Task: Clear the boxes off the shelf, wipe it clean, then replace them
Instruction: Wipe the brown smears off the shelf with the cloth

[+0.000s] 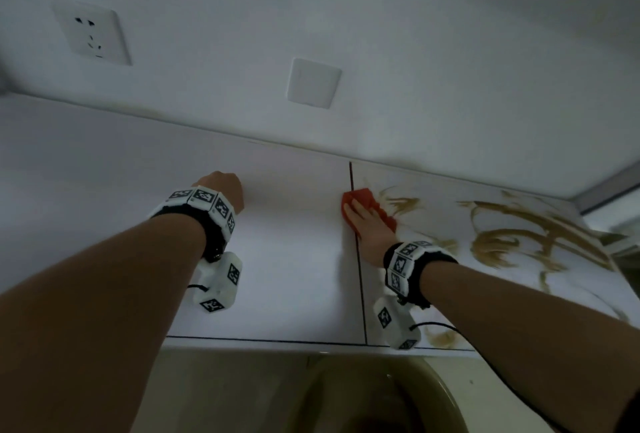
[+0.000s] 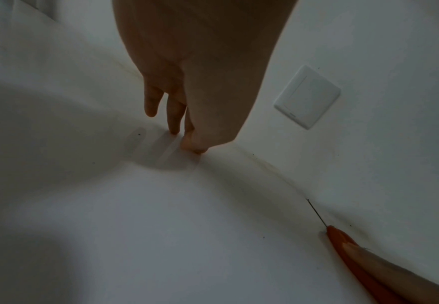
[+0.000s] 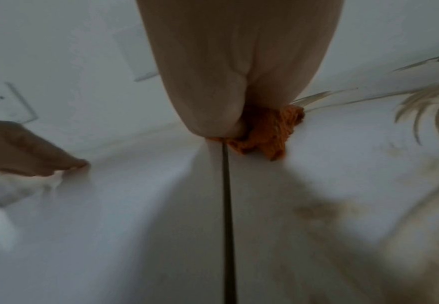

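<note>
No boxes are in view. The white tiled shelf (image 1: 294,276) is bare where I look. My right hand (image 1: 363,221) lies flat on an orange cloth (image 1: 365,197) and presses it onto the shelf, right at the dark seam between two tiles, near the back wall. The right wrist view shows the cloth (image 3: 273,131) bunched under the hand (image 3: 226,82), with the fingers hidden. My left hand (image 1: 223,188) holds nothing; its fingertips (image 2: 174,123) rest on the shelf close to the wall, left of the cloth (image 2: 343,242).
A wall socket (image 1: 91,34) and a blank white plate (image 1: 313,82) sit on the wall above the shelf. The right tile carries a gold brushed pattern (image 1: 519,235). Below the shelf's front edge (image 1: 277,342) is a round olive basin (image 1: 363,398).
</note>
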The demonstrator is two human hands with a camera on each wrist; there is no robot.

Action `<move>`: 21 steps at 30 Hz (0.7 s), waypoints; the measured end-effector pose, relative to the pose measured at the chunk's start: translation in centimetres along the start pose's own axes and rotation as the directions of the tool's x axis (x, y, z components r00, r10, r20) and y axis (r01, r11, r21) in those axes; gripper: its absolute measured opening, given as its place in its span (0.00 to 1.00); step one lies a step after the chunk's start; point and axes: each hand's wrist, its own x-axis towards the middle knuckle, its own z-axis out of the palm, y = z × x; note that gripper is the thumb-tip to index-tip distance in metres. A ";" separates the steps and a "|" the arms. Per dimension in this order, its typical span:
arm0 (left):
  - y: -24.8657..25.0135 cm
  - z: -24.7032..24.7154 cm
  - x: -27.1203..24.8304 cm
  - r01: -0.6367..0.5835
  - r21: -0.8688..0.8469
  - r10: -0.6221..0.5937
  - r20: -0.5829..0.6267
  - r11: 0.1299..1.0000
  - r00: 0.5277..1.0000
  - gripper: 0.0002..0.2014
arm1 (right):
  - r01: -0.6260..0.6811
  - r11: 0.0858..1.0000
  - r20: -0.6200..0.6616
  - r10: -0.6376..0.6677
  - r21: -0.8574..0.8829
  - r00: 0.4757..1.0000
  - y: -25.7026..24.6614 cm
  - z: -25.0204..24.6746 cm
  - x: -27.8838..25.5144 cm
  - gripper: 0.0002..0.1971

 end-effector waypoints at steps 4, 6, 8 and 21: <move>0.3 -0.1 -0.3 0.009 0.019 -0.009 0.002 1.000 1.000 0.13 | 0.160 0.986 0.079 -0.156 -0.042 0.984 -3.1 0.6 -1.6 0.36; 0.2 0.1 -0.4 0.010 0.023 -0.010 -0.002 1.000 1.000 0.13 | 0.234 0.972 0.088 -0.231 -0.022 0.969 -5.0 0.6 -1.3 0.35; 0.2 0.3 -0.5 0.003 0.020 -0.003 -0.017 1.000 1.000 0.11 | 0.269 0.963 0.090 -0.266 -0.023 0.960 -6.0 0.2 -0.3 0.35; 0.0 0.5 -0.1 -0.021 0.030 0.022 -0.015 0.999 1.000 0.14 | -0.116 0.993 0.004 0.116 0.000 0.993 1.5 -2.1 4.7 0.35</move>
